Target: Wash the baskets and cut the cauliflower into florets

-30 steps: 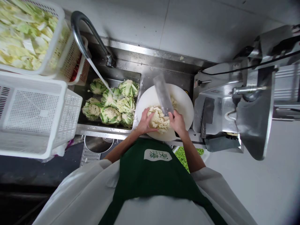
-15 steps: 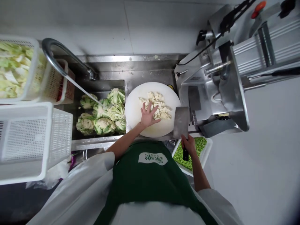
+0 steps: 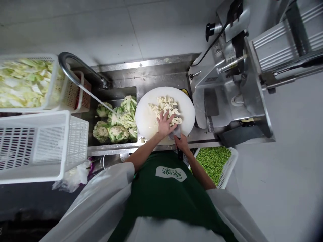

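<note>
Cut cauliflower pieces (image 3: 166, 104) lie heaped on a round white cutting board (image 3: 145, 117). My left hand (image 3: 165, 127) rests over the near side of the heap, its fingers spread. At the board's near edge, my right hand (image 3: 182, 144) grips a cleaver (image 3: 177, 131) by its black handle. The blade lies low against the board, at the near right of the pieces and partly beneath them. In the sink to the left, several whole cauliflowers (image 3: 118, 133) with green leaves sit under running water.
A curved faucet (image 3: 73, 75) arches over the sink. White baskets stand at left, one with chopped cabbage (image 3: 27, 84). A metal slicing machine (image 3: 254, 87) occupies the right, with another cleaver (image 3: 211, 102) lying on it. Below is a basket of chopped greens (image 3: 214, 161).
My right hand has brought the cleaver left from beyond the board's right edge to the cauliflower pieces. My left hand stays spread over them. The view has shifted slightly.
</note>
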### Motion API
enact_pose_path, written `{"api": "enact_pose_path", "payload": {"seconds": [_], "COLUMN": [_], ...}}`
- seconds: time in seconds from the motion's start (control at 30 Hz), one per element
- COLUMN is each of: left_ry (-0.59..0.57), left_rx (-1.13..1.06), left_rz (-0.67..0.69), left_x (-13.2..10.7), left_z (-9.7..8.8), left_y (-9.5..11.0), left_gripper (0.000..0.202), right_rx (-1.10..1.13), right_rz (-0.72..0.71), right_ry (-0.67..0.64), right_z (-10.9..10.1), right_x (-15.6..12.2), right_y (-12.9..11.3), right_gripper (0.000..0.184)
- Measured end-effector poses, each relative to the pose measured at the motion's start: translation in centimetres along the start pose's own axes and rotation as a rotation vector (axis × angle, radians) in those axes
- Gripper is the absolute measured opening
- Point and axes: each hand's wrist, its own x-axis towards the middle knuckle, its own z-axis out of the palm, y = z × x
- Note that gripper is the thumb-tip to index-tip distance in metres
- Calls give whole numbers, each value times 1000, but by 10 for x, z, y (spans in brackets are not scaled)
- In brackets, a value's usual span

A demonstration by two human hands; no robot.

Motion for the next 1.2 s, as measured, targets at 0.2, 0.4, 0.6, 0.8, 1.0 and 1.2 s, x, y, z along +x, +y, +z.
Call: {"api": "enact_pose_path", "payload": {"seconds": [0.2,0.4,0.6,0.8,1.0,1.2], "left_ry": [84,107,200,493,866,961], "left_rx": [-18,-46,-17,109,231,101], "left_rz": [66,152,197,88,-162,-572], "left_x": [-8,-11,-25,-84,-193,-276], "left_z": [1,-15,-79,-202,-342,-421], "left_y": [7,18,0,-99,-262,-428], "left_gripper": [47,46,51,50,46,41], "right_rx": [109,86,67,-122,-383,-489], "right_rz": [10,-9,-46,-243,-491,-481], "right_ry": [-37,39,57,-104,-467,-636], "right_z": [2,2,37,148,348,479], "right_x": [-14,-36,-53,-68,-86,-106], "right_y": [0,-13,-50,-115,-216,-278], "right_gripper": [31,35,40,35,18,12]}}
